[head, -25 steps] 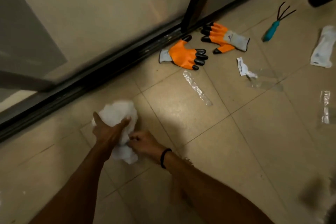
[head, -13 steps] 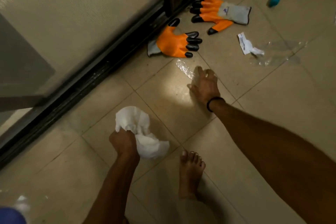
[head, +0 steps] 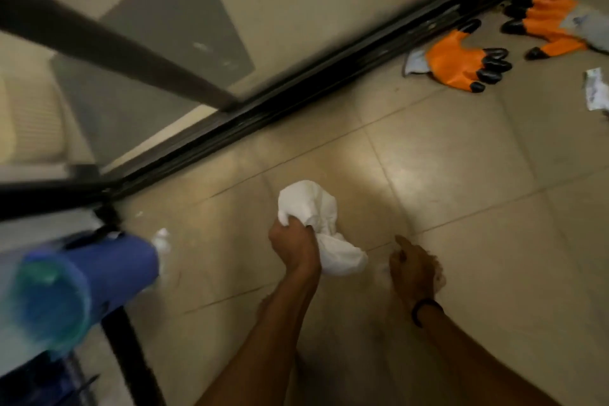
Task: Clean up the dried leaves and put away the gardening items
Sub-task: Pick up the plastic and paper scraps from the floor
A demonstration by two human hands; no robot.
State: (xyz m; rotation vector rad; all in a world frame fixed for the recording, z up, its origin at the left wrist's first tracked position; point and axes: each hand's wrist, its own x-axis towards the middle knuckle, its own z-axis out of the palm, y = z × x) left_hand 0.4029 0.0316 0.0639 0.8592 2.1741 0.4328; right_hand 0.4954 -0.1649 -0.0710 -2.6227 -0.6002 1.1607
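Note:
My left hand (head: 293, 242) grips a crumpled white plastic bag (head: 316, 208) low over the tiled floor. Just right of the bag, my right hand (head: 413, 269) has its fingers curled around a blurred scrap of clear plastic wrapper (head: 382, 266). One orange gardening glove (head: 451, 63) with black fingertips lies on the floor at the upper right beside the door track. A second orange glove (head: 553, 23) lies farther right, partly cut off by the frame edge.
A black sliding-door track (head: 296, 89) runs diagonally across the floor, with glass panels behind it. A blurred blue container (head: 99, 273) and a black pole (head: 131, 359) stand at the lower left. A white paper scrap (head: 596, 92) lies at the right edge.
My right hand went out to the clear plastic strip near the gloves, then came back beside the bag; the strip no longer lies on the floor. The view has swung left.

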